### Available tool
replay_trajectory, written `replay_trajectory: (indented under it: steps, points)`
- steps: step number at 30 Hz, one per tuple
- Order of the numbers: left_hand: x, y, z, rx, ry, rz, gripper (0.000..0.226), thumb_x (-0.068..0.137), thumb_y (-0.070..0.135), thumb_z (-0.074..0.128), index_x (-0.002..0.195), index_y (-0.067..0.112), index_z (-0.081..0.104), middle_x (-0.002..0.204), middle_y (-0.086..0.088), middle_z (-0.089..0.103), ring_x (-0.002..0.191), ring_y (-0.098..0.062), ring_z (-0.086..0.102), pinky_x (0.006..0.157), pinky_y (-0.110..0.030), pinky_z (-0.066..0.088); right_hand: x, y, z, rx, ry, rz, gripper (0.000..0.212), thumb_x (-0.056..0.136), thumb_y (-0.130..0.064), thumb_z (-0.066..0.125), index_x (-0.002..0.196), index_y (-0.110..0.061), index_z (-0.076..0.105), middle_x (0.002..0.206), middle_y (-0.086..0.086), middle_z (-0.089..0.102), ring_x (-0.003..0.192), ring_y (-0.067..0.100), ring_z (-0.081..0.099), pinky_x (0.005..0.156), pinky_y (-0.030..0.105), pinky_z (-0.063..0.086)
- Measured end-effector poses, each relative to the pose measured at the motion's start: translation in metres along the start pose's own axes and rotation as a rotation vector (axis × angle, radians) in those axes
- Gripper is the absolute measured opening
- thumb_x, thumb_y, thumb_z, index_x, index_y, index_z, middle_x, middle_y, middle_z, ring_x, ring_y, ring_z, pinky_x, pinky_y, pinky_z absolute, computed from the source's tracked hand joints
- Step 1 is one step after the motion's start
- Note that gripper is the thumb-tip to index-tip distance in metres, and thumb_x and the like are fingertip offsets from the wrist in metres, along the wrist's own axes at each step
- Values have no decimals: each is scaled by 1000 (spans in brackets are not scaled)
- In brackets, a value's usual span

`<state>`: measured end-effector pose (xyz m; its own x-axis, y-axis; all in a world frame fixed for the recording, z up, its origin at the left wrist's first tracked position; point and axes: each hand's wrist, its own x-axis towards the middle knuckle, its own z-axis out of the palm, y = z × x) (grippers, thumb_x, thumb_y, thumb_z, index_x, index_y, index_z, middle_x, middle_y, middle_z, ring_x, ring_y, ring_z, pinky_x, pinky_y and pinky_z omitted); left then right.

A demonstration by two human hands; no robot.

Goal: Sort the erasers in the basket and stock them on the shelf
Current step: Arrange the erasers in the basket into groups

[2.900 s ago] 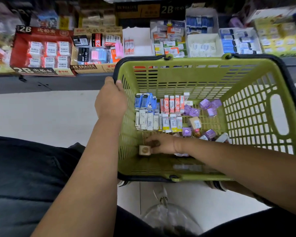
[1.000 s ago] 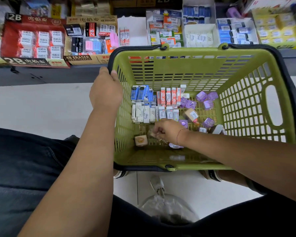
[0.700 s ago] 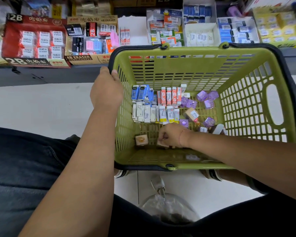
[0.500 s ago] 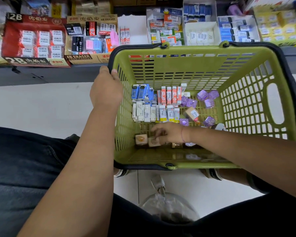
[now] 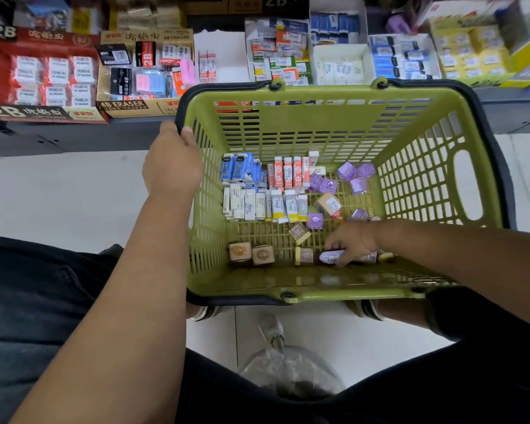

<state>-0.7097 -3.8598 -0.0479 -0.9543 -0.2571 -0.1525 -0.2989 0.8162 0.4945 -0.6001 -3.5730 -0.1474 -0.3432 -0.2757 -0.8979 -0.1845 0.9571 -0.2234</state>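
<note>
Erasers lie on the floor of the green basket (image 5: 318, 127): blue ones (image 5: 240, 166) and red-and-white ones (image 5: 288, 172) at the far side, a white row (image 5: 257, 205) before them, purple cubes (image 5: 354, 178) to the right, two tan cubes (image 5: 251, 254) by the near wall. The right hand (image 5: 351, 241) curls over a pale lilac eraser (image 5: 331, 257) there, apparently gripping it. The left hand (image 5: 172, 166) clasps the basket's left rim. The stocked shelf (image 5: 58, 139) stands just beyond.

Seen from above, a green basket (image 5: 318, 127) sits before a shelf (image 5: 58, 139) of eraser boxes (image 5: 43, 75). The left grip (image 5: 172, 166) clasps its left rim. Inside, near rows of erasers (image 5: 257, 203), the right grip (image 5: 349, 243) pinches a pale purple eraser (image 5: 331, 257) by the near wall.
</note>
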Motion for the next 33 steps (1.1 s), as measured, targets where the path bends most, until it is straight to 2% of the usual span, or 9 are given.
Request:
replay_trajectory:
  steps: [6,11,13,15,19,24,27,31,33]
  points:
    - [0,-1,0,-4,5,6,35,104,32,29,115,4,48,90,-5,48,80,-25,41,67,-36,30,14,3,9,42,87,40,27,88,-37,62,103,-14,62,101,5,64,93,22,60,75,30,45]
    - [1,-1,2,12,16,10,36,104,32,29,114,3,48,89,-6,47,79,-27,41,67,-36,28,-12,42,-39,537,194,92,16,88,-39,63,84,-23,64,78,-5,57,65,6,56,59,20,44]
    - [1,-1,2,18,21,9,36,104,32,29,114,3,48,89,-6,47,80,-27,41,67,-36,29,-23,63,-54,787,327,175,16,88,-37,63,93,-22,62,80,-3,56,62,5,59,56,18,46]
    - [1,-1,2,22,23,9,36,104,32,29,114,3,48,90,-7,48,80,-27,42,68,-36,29,-25,81,-56,914,421,273,32,90,-29,63,111,-6,59,84,6,57,63,10,59,58,22,48]
    - [1,-2,3,33,27,10,36,104,31,29,114,2,48,90,-8,48,80,-27,42,68,-36,29,-22,80,-47,709,450,408,30,92,-18,59,114,2,56,76,4,56,63,16,57,57,25,48]
    - [1,-1,3,31,20,22,37,104,31,29,115,1,47,106,-20,59,94,-37,53,68,-37,30,-25,67,-42,476,468,553,33,92,-21,56,117,0,59,77,5,51,92,31,58,82,37,50]
    - [1,-2,2,16,13,24,37,104,31,29,113,1,47,107,-22,59,97,-38,53,69,-36,30,-24,62,-39,422,475,682,45,90,-25,61,129,-6,48,113,11,58,107,27,58,77,30,48]
    - [0,-2,2,13,11,28,37,104,31,29,113,0,48,107,-22,59,99,-40,53,70,-36,31,-20,58,-40,249,690,653,60,82,-55,64,114,-8,47,92,8,60,83,26,59,62,30,42]
    - [0,-2,2,14,11,27,37,104,31,29,113,1,47,108,-22,59,99,-40,53,70,-37,31,-15,48,-37,159,603,491,57,79,-62,60,108,-14,51,97,4,60,82,21,55,64,29,44]
